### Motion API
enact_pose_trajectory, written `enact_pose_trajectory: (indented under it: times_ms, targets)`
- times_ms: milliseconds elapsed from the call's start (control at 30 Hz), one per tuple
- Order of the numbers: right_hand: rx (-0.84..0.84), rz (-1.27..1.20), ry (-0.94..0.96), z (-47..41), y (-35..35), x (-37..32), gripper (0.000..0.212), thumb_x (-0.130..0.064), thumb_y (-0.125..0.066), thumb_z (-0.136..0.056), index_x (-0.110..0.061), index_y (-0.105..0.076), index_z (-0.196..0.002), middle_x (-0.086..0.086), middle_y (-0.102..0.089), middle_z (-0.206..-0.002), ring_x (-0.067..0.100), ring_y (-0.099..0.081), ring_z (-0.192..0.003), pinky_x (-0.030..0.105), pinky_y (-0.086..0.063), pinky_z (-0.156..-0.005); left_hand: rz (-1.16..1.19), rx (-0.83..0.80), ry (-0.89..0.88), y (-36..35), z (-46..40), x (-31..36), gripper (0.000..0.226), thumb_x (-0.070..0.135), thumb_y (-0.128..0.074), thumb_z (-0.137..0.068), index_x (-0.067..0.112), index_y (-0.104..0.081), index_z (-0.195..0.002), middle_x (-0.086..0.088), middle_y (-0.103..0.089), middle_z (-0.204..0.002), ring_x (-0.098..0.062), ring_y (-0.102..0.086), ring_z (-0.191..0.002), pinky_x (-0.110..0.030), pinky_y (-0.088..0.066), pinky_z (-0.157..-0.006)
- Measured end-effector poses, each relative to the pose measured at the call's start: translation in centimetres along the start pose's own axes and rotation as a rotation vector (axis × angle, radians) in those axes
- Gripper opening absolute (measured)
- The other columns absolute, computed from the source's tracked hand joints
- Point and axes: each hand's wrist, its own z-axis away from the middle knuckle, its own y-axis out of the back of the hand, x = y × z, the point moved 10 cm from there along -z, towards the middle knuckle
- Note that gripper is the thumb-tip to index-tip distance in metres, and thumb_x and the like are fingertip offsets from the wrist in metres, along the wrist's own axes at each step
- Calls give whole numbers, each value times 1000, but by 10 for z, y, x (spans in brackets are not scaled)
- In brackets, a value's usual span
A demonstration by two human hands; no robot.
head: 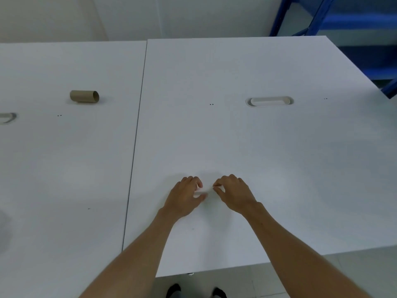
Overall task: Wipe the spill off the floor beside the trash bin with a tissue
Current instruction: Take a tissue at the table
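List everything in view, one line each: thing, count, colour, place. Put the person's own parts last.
tables: two, white, pushed side by side, filling most of the view
cardboard tube: one, brown, lying on its side on the left-hand table
cable slot: one, white, oval, set in the right-hand table, far side
shelving frame: one, blue, top right behind the tables
floor: pale tiles, below the near table edge
tissue: one small white piece, on the right-hand table, pinched between both hands; its outline is hard to tell
shoes: two, dark, on the floor at the bottom edge
left hand: grip on the tissue
right hand: grip on the tissue
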Motion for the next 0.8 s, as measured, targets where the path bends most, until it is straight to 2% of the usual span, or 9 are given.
enact_pose_trajectory:
  times_ms: [67, 100, 167, 233, 333, 433, 567, 700, 800]
  targets:
    - [-58, -67, -26, 2, 5, 0, 23, -32, -53, -100, -21, -70, -111, -5, -69, -108, 17, -59, -102, 31, -45, -86, -58, -13, -48, 7, 6, 10, 50, 50, -70, -80, 28, -50, -120, 8, -56, -104, -13, -52, -96, -25, -40, -82]
    - [-79, -99, -32, 2, 7, 0, 22, -32, -54, -100, -21, -71, -109, -5, -70, -106, 16, -61, -99, 30, -47, -83, -85, -13, -69, 10, 7, 14, 54, 49, -71, -80, 28, -49, -125, 7, -56, -106, -14, -52, -98, -25, -40, -85]
    - [-92, -140, -33, 3, 18, -4, 20, -32, -55, -98, -23, -72, -104, -6, -71, -100, 15, -63, -91, 30, -49, -79, -99, 29, -90, 23, 8, 25, 41, 41, -68, -86, 27, -56, -123, 6, -61, -106, -14, -54, -99, -28, -43, -90]
    - [-79, -165, -31, 2, 36, -7, 19, -32, -55, -97, -25, -72, -100, -7, -70, -96, 13, -63, -84, 30, -49, -74, -121, 80, -105, 41, 7, 38, 21, 37, -59, -93, 26, -64, -110, 5, -65, -99, -16, -59, -94, -31, -47, -85]
    - [-102, -232, -37, 1, 66, -10, 17, -37, -59, -92, -29, -71, -103, -9, -69, -97, 10, -63, -83, 28, -50, -73, -172, 107, -173, 68, 4, 67, 20, 33, -52, -97, 21, -67, -103, 3, -66, -91, -16, -59, -86, -29, -45, -75]
    - [-138, -318, -23, 0, 94, -18, 29, -41, -69, -84, -32, -68, -112, -13, -68, -106, 8, -63, -91, 25, -51, -78, -191, 110, -234, 95, 1, 96, 24, 34, -48, -99, 19, -66, -103, 7, -58, -86, -10, -49, -80, -25, -36, -69]
    - [-20, -351, 20, 3, 161, -30, 13, -32, -65, -92, -30, -75, -100, -18, -69, -88, 0, -62, -78, 16, -42, -64, -214, 102, -256, 136, -2, 136, 26, 37, -46, -99, 21, -66, -101, 9, -54, -83, -11, -50, -80, -27, -34, -69]
    - [80, -366, 35, 13, 228, -37, 13, -31, -65, -92, -29, -78, -95, -11, -73, -88, 3, -64, -78, 17, -46, -61, -220, 124, -256, 179, -3, 178, 30, 40, -46, -98, 20, -67, -93, 4, -62, -85, -15, -56, -77, -32, -42, -68]
    - [123, -388, 57, 20, 269, -39, 11, -28, -68, -91, -26, -79, -94, -15, -72, -84, -1, -64, -79, 14, -47, -65, -164, 141, -261, 203, -4, 205, 28, 41, -49, -97, 21, -67, -87, 4, -64, -82, -16, -58, -74, -36, -47, -70]
